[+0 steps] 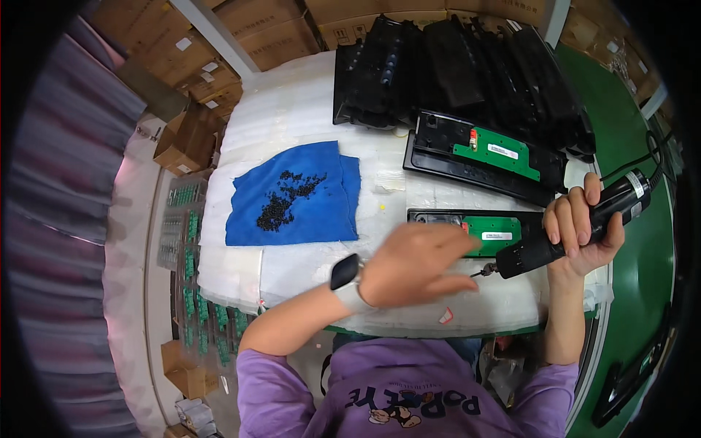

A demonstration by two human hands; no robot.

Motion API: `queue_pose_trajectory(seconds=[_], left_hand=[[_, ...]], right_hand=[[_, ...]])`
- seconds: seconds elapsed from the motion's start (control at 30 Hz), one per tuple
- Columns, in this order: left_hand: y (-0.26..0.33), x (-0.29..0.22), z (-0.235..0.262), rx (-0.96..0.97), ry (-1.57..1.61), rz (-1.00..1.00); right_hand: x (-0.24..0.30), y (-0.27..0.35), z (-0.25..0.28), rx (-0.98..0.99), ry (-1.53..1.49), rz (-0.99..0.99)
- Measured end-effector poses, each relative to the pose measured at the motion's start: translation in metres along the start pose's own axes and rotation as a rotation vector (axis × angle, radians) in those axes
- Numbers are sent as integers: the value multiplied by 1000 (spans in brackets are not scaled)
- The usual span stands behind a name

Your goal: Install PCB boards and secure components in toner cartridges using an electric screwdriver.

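Note:
A black electric screwdriver (529, 255) is gripped in my right hand (582, 232), its bit end angled down to the left. Close to that bit hovers my left hand (412, 266), smeared by motion. Its thumb and fingers reach toward the bit, but whether anything small is between them cannot be made out. Partly behind my left hand and the screwdriver lies a long black housing with a green circuit board (496, 228). A second black housing (475, 171) with a green board sits just beyond it. Small black screws (276, 212) are heaped on a blue cloth (321, 219) to the left.
Several black housings (453, 69) are stacked at the back of the white foam-covered table (285, 109). Cardboard boxes (270, 33) line the far side. Trays of green boards (191, 306) stand low at the left. The screwdriver's cable (661, 157) rises at the right.

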State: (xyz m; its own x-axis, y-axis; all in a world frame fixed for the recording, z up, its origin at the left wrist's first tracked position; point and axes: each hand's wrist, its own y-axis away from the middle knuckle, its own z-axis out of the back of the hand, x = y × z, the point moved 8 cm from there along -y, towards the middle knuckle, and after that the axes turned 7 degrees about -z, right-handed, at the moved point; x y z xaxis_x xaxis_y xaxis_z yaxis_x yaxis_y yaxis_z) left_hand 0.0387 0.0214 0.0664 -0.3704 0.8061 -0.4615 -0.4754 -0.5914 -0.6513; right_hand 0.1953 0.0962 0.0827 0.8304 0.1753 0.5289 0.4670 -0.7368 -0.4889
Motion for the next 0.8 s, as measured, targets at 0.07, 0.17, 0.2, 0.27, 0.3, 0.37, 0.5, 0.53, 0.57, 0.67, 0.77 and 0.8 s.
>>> queue_pose_trajectory(seconds=[0.07,0.17,0.2,0.27,0.3,0.37,0.5,0.53,0.57,0.67,0.77,0.8], left_hand=[[7,15,32,-8,-195,67],[32,50,88,5,-729,272],[42,59,102,96,-849,423],[73,77,119,122,-899,546],[85,85,125,63,-876,576],[98,92,128,28,-827,558],[96,96,127,-37,-766,547],[94,94,126,-40,-756,534],[92,87,128,-66,-813,518],[95,79,137,-172,-888,501],[98,79,143,-209,-900,488],[108,90,149,-346,-635,659]], right_hand=[[1,0,2,-6,70,-3],[1,1,5,-7,68,-9],[2,1,5,-4,65,-4],[-1,-1,0,16,72,-11],[-2,-3,-1,22,70,-12],[-6,-3,0,36,92,-36],[-6,-3,5,-75,113,-35],[-6,-3,5,-77,109,-37],[-6,-2,5,-78,106,-37],[-5,-1,6,-19,135,-50],[-5,-1,6,-18,133,-47],[-5,-1,5,-16,139,-44]])
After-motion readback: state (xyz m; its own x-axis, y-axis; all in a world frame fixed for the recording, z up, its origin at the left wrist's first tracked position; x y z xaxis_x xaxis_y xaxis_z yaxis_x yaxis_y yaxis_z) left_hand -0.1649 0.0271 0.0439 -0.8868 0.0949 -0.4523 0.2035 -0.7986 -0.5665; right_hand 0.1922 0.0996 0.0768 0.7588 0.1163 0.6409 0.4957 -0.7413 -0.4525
